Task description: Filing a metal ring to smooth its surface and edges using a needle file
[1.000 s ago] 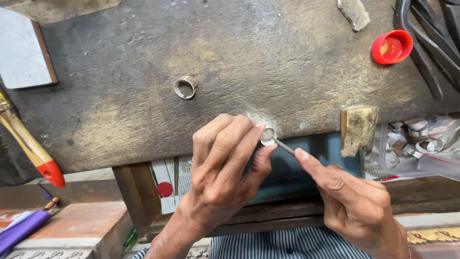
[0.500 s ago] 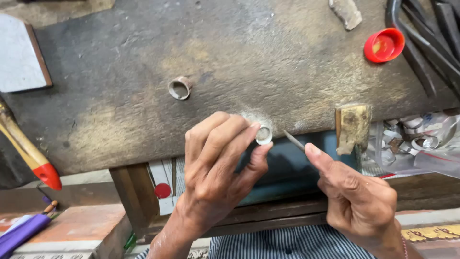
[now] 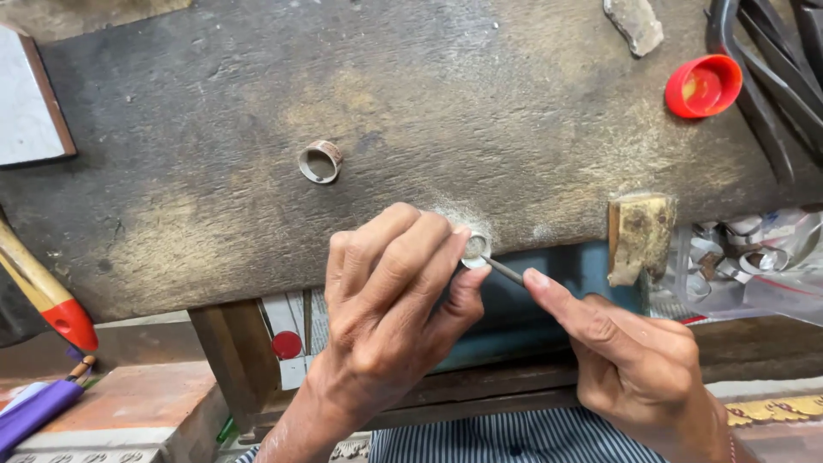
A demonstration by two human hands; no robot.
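My left hand (image 3: 390, 309) pinches a small silver ring (image 3: 476, 249) against the front edge of the dark, worn workbench (image 3: 214, 154), where pale filing dust has gathered. My right hand (image 3: 630, 351) grips a thin metal file (image 3: 503, 271), index finger stretched along it, its tip at the ring's opening. A second, duller ring (image 3: 320, 161) lies loose on the bench, up and to the left of my hands.
A red cap (image 3: 703, 86) sits at the upper right beside dark curved tool handles (image 3: 771, 77). A small wooden block (image 3: 641, 236) is fixed at the bench edge, with several silver rings in clear plastic (image 3: 737, 253) to its right. Red-tipped wooden handle (image 3: 43, 291) lies at left.
The file has moved back and forth at the ring: it drew out to the right, then went in again. My left hand stays on the ring at the bench edge.
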